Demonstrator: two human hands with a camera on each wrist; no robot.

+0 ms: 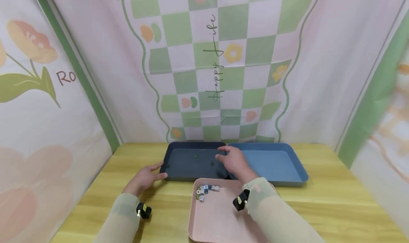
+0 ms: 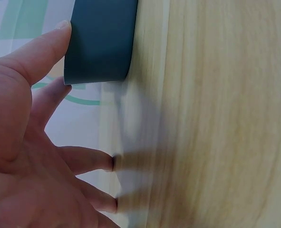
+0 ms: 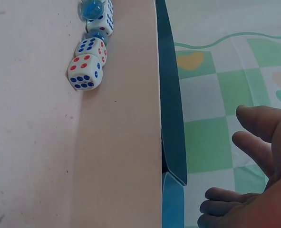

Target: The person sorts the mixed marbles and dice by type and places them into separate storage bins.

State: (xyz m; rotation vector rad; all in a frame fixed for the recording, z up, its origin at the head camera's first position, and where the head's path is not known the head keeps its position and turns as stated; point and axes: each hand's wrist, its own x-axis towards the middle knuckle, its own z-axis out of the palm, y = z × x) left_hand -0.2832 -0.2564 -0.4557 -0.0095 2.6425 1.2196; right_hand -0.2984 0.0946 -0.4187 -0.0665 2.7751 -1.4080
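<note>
My left hand (image 1: 145, 179) is at the left end of a dark blue-green tray (image 1: 191, 177). Its thumb and index finger touch the tray's corner (image 2: 102, 47), while the other fingers spread out beside it. Over the right end of the same tray hovers my right hand (image 1: 234, 161), thumb and fingers apart with nothing between them. Several small green pieces lie in the dark tray, among them one green piece (image 1: 195, 156) near the middle and another green piece (image 1: 212, 164) by the right hand. They look like glassy beads.
Nearer to me stands a pink tray (image 1: 220, 218), with white dice (image 3: 85, 71) and blue glass beads (image 3: 92, 9) clustered at its far left corner. A blue tray (image 1: 271, 165) adjoins the dark one on the right. Behind the wooden table (image 1: 169, 214) hangs a checked curtain (image 1: 204, 72).
</note>
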